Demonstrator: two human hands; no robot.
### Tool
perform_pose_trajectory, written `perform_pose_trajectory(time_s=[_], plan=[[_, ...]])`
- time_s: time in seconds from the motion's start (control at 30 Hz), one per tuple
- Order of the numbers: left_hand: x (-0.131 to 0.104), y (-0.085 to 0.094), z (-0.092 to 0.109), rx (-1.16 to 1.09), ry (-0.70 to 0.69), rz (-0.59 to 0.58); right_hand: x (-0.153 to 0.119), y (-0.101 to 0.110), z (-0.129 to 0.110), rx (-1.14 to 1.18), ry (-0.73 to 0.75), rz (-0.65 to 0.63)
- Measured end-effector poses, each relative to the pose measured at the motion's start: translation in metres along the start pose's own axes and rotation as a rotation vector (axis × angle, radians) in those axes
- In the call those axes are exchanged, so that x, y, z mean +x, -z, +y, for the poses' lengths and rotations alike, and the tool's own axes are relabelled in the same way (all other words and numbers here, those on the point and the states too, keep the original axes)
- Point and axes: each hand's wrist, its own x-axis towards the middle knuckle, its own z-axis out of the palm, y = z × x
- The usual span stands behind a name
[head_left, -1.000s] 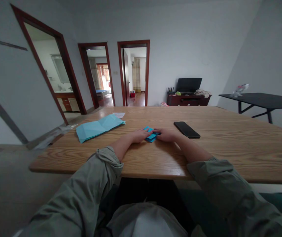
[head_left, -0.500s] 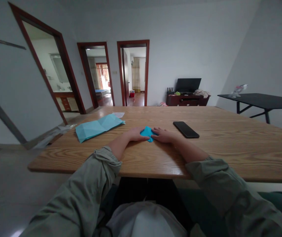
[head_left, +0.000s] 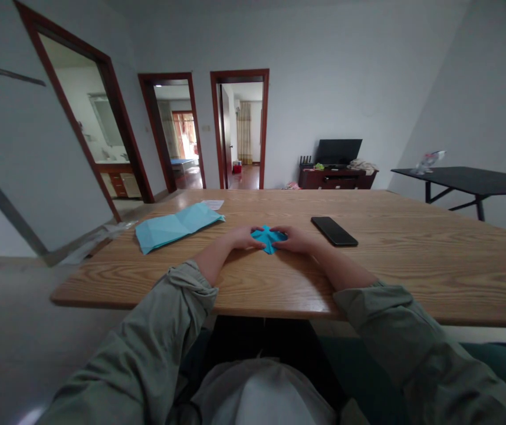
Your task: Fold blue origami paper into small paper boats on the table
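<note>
A small folded piece of bright blue paper (head_left: 269, 239) lies on the wooden table (head_left: 394, 260) in front of me, with pointed parts at its top and bottom. My left hand (head_left: 245, 237) curves round its left side, thumb on the near edge and fingers on the far edge. On the other side my right hand (head_left: 295, 239) grips the right part in the same way, thumb below and fingers above. Parts of the paper's sides are hidden under the fingers.
A larger creased light-blue paper (head_left: 177, 225) lies to the left, with a white slip (head_left: 213, 205) behind it. To the right is a black phone (head_left: 334, 231). A black table (head_left: 469, 180) stands farther right, and a television (head_left: 338, 152) sits on a cabinet by the wall.
My fingers have gone from lying flatter over the blue paper to curling round its two sides. More of the paper shows between my hands.
</note>
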Motion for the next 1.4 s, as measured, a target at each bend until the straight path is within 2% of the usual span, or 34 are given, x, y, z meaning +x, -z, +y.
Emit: perform_pose_trajectory(time_s=[0.1, 0.2, 0.33, 0.43, 0.53, 0.73, 0.83, 1.07, 1.23, 1.4], plan=[[0.002, 0.0, -0.003, -0.02, 0.032, 0.033, 0.001, 0.001, 0.001, -0.017, -0.031, 0.007], [0.0, 0.002, -0.002, 0.05, 0.027, 0.022, -0.001, 0.005, -0.003, -0.061, 0.01, -0.033], [-0.004, 0.005, 0.003, 0.137, -0.066, -0.045, -0.003, 0.007, -0.01, -0.089, 0.114, -0.159], [-0.006, 0.008, 0.003, 0.127, -0.09, -0.106, -0.003, 0.007, -0.014, -0.112, 0.107, -0.209], [-0.003, 0.008, -0.001, 0.049, -0.055, -0.124, -0.002, 0.007, -0.014, -0.135, 0.083, -0.231], [0.01, 0.004, -0.011, -0.311, 0.049, -0.008, -0.002, 0.005, -0.012, -0.155, 0.054, -0.245], [0.011, 0.003, -0.014, -0.384, 0.052, 0.005, -0.004, 0.004, -0.015, -0.162, 0.042, -0.225], [-0.002, 0.009, -0.012, -0.047, -0.095, -0.101, -0.01, 0.009, -0.019, 0.012, 0.031, -0.19], [-0.007, 0.011, -0.002, 0.052, -0.046, -0.032, -0.006, 0.009, -0.012, 0.076, 0.052, -0.137], [-0.01, 0.014, 0.004, 0.114, -0.036, 0.021, 0.001, 0.009, -0.003, -0.02, -0.088, -0.014]])
